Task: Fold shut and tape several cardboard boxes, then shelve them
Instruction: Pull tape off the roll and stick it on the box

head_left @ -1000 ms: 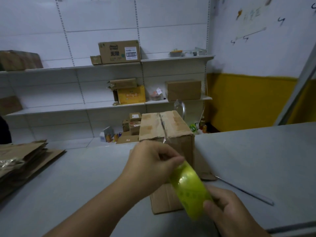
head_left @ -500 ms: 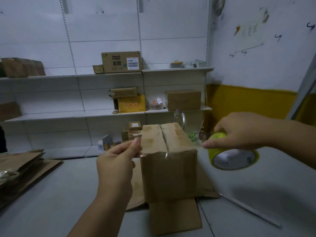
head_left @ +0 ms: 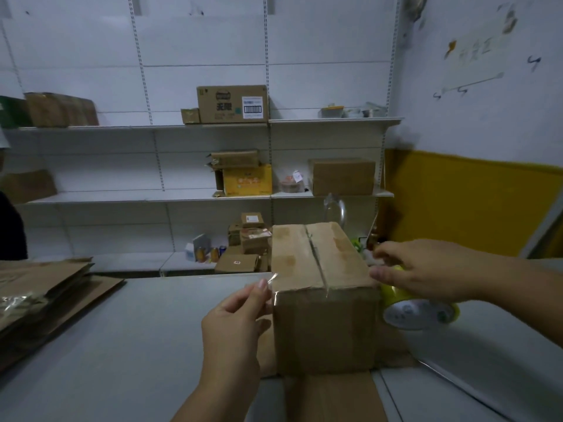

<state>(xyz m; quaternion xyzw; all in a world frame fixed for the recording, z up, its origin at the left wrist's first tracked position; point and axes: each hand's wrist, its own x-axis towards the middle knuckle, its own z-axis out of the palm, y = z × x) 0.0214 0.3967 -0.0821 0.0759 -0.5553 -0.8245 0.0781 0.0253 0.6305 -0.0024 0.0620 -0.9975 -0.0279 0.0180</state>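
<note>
Brown flattened cardboard sheets (head_left: pixel 45 284) lie stacked at the left edge of the frame on the smooth grey desk (head_left: pixel 137 330). Left of centre, the left hand (head_left: pixel 234 318) pinches the free end of a glossy clear tape strip (head_left: pixel 272 278) between thumb and forefinger, right at the upper left edge of the tall brown cardboard box (head_left: pixel 323 324). This box stands mid-frame on a flat cardboard sheet (head_left: pixel 332 397), its top flaps folded shut along a centre seam. At the right, the right hand (head_left: pixel 426 269) curls over a yellow-green tape roll (head_left: pixel 420 312) with a pale core, just beside the box's right side.

The step looks like taping across the near end of the top. Next, the left end likely needs pressing onto the side wall while the strip stays taut, then severing at the roll. The board is matte and scuffed; the thin film would probably wrinkle easily. White metal shelves (head_left: pixel 122 127) behind already carry other boxes.
</note>
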